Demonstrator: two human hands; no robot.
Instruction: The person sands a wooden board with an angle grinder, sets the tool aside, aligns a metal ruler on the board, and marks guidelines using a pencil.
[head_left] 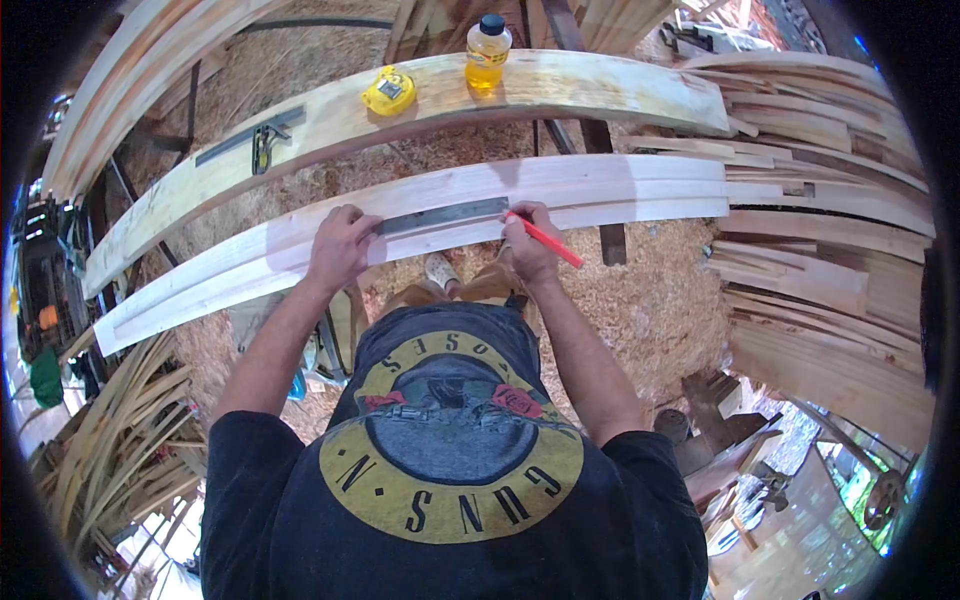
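A long pale board [640, 190] lies across in front of me, with a flat dark metal strip [440, 217] on it. My left hand [345, 243] is at the strip's left end, its fingers closed down on the strip and the board. At the strip's right end my right hand [531, 240] holds a red pencil [548, 240], its tip side near the strip's end and its shaft pointing down to the right.
Beyond lies a second thick board [640, 85] bearing a combination square [262, 145], a yellow tape measure [389, 92] and a bottle of yellow liquid [487, 55]. Stacked planks [830, 280] stand at the right, wood strips [120, 440] at the lower left. Shavings cover the ground.
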